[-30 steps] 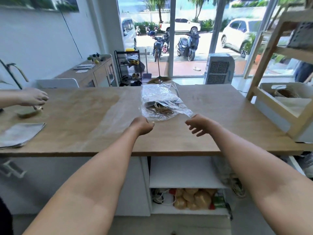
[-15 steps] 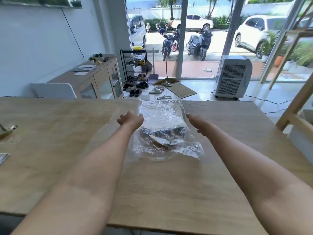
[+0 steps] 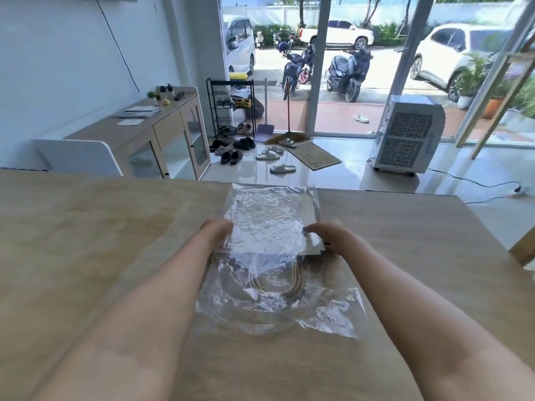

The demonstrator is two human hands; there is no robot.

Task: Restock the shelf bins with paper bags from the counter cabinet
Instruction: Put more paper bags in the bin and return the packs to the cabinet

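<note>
Both hands have reached farther along the counter since half a second ago, from level with the near part of the package to its far half, and the view has closed in over it.

Nearest lies the loose, open end of the crinkled clear plastic wrapper (image 3: 278,290), spread flat on the light wood-grain countertop (image 3: 86,256). Through it show the looped tan cord handles (image 3: 278,282) of the flat stack of grey paper bags (image 3: 289,224) inside. The handles point toward the person, probably so the stack can slide out of this mouth once the far end is held.

Just beyond, the left hand (image 3: 217,231) rests against the left edge of the stack, fingers curled over the plastic; whether it pinches anything I cannot tell. The right hand (image 3: 327,237) is pressed to the right edge, with the thumb lying on top of the wrapper and fingers (image 3: 314,228) tucked at the side, lightly clamped on the bundle. Hands sit well apart, one to each side, bracketing the stack so as to square it or lift it.

Farther off, past the counter's edge, stand a white portable air cooler (image 3: 408,134) and scattered sandals (image 3: 278,157) near the glass doors.
</note>
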